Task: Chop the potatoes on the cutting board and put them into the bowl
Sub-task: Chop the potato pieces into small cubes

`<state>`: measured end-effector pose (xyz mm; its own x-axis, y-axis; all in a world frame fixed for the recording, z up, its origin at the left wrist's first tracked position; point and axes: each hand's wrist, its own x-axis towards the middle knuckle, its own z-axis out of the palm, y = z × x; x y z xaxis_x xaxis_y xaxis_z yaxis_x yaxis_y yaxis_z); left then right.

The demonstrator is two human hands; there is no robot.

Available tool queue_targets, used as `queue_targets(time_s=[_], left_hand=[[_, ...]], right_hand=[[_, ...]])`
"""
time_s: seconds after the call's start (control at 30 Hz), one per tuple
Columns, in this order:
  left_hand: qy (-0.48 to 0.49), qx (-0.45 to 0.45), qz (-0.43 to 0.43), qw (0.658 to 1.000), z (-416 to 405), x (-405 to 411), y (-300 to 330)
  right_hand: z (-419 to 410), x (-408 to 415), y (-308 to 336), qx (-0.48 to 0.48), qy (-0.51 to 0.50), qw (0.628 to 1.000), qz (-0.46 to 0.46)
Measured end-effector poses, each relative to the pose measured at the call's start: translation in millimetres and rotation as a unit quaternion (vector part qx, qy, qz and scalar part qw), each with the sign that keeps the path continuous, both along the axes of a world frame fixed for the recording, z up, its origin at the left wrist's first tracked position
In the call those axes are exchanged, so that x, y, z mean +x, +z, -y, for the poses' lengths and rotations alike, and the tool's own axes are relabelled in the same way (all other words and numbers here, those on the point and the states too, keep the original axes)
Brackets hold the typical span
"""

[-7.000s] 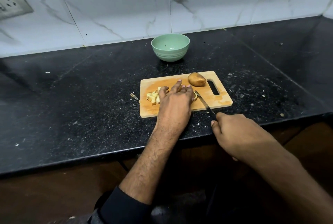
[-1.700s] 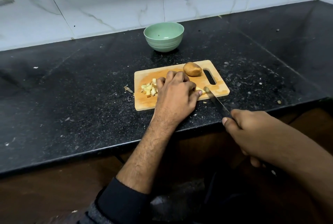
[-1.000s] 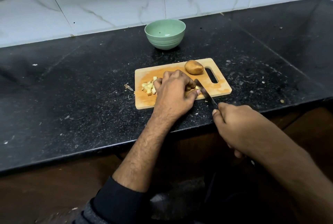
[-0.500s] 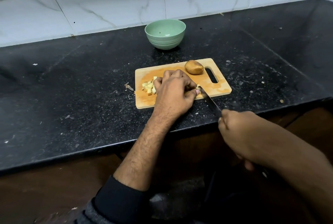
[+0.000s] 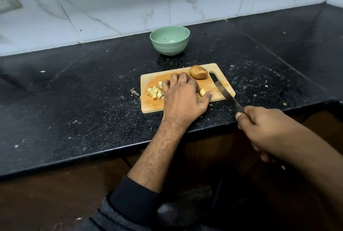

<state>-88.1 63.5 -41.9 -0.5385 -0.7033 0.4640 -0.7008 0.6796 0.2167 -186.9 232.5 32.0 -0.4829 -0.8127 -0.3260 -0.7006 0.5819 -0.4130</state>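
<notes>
- Cubes (image 5: 155,91): a loose heap on the board (image 5: 154,105), just left of the left hand's fingertips, touching or nearly so. None in the bowl (image 5: 169,40) yet.
- Left hand (image 5: 182,97): palm down on the board, fingers curled over something beneath it. Probably the rest of the potato being cut, but the hand hides it, so I can't tell what or how firmly it grips. Thumb stretched right, lying flat.
- One cut piece (image 5: 202,92) shows just past the thumb, on the knife side.
- Whole potato (image 5: 198,72): uncut, beyond and right of the left hand, near the board's handle slot. Long axis roughly across the board, left to right.
- Knife (image 5: 227,95): blade runs diagonally from the right hand up-left over the board's right end. Tip sits apart from the thumb, with a clear gap. The blade looks lifted or barely resting, can't say which.
- Right hand (image 5: 263,128): wrapped round the knife handle, off the counter (image 5: 74,91) edge, near side.
- Key relation: stock to cut lies left of the blade, under the left hand. My read is that the next stroke has to come leftward to the thumb side, so the thumb is the exposure.
- Bowl is straight beyond the left hand, well apart from the board. Left hand is nearer to it.
- No brands, labels or legible writing anywhere.
</notes>
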Motion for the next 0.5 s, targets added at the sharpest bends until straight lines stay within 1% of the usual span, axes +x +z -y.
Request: queue_targets(time_s=[0.1, 0.23, 0.33, 0.43, 0.5], left_hand=[[-0.007, 0.013, -0.012, 1.000, 2, 1, -1], [-0.025, 0.067, -0.061, 0.996, 5, 6, -3], [-0.033, 0.095, -0.077, 0.992, 6, 11, -3], [-0.022, 0.100, -0.082, 0.991, 4, 15, -4], [0.001, 0.087, -0.094, 0.992, 2, 18, -2]], right_hand=[[0, 0, -4, 0.007, 0.008, 1.000, 0.011], [4, 0, -7, 0.001, 0.022, 1.000, 0.004], [11, 2, -7, -0.001, 0.031, 1.000, -0.006], [17, 5, -8, 0.003, 0.037, 0.999, -0.017], [21, 6, -10, 0.010, 0.037, 0.999, -0.032]])
